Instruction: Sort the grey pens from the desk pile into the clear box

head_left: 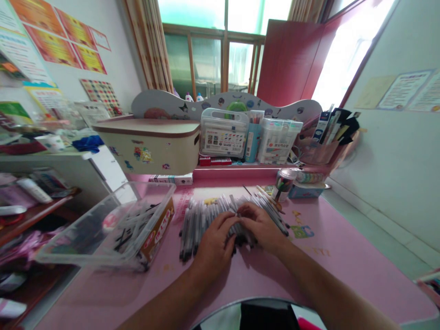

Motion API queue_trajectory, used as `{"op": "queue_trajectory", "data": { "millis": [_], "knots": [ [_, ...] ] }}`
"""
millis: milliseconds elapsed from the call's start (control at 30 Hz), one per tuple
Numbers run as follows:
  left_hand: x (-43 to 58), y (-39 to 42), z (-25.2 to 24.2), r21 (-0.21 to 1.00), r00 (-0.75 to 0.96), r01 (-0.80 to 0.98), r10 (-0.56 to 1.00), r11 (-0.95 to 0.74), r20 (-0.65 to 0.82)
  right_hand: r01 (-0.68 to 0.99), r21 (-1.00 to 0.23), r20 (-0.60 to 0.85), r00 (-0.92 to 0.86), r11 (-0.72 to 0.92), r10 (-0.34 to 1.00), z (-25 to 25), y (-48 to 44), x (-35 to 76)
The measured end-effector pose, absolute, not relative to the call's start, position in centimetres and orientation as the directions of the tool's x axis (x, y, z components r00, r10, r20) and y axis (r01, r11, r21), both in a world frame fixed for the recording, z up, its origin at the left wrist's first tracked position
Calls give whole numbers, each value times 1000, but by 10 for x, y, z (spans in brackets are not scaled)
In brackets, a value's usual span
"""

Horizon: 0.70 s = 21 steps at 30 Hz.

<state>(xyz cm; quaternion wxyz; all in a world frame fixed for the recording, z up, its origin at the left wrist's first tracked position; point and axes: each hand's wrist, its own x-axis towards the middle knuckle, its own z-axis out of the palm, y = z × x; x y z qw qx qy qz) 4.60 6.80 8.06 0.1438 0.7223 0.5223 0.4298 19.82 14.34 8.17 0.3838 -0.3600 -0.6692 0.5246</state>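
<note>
A wide row of clear pens with dark ends (195, 229) lies side by side on the pink desk (330, 266). Over the right half of this row my two hands meet, fingertips nearly touching. My left hand (216, 233) is curled, with thumb and fingers pinched on what looks like a pen. From the other side my right hand (263, 227) closes its fingers at the same spot; most of what the hands hold is hidden. To the left stands an open clear plastic bin (106, 262) with loose pens and black pieces inside.
A lidded cream storage box (154, 149), clear marker cases (223, 135) and a pen holder (316, 149) line the shelf behind. A clear jar (283, 183) and a blue box (305, 190) stand at the back right. Cluttered shelves (37, 206) are on the left.
</note>
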Motion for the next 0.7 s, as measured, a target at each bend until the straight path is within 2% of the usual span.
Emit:
{"op": "queue_trajectory", "data": {
  "millis": [100, 200, 300, 400, 467, 533, 600, 700],
  "knots": [
    [44, 68, 78, 587, 106, 666, 838, -460, 536, -167, -981, 5, -527, -98, 850, 80, 139, 196],
    [40, 69, 77, 528, 108, 696, 798, -486, 593, -210, -962, -24, -569, -173, 822, 81, 135, 195],
    [34, 68, 81, 516, 95, 690, 770, -508, 631, -131, -989, 24, -588, -66, 809, 86, 132, 197],
    [31, 66, 88, 603, 19, 609, 769, -515, 639, -10, -976, 184, -583, 220, 791, 93, 129, 200],
    [31, 65, 92, 715, -68, 503, 802, -486, 593, 105, -884, 335, -535, 455, 775, 97, 126, 202],
    [32, 66, 94, 838, -145, 350, 859, -419, 490, 197, -776, 434, -522, 599, 734, 100, 123, 202],
    [33, 68, 93, 921, -184, 183, 908, -345, 377, 223, -752, 410, -579, 621, 705, 101, 120, 201],
    [34, 72, 90, 965, -226, 42, 939, -258, 261, 247, -824, 242, -661, 510, 710, 100, 119, 198]
  ]
}}
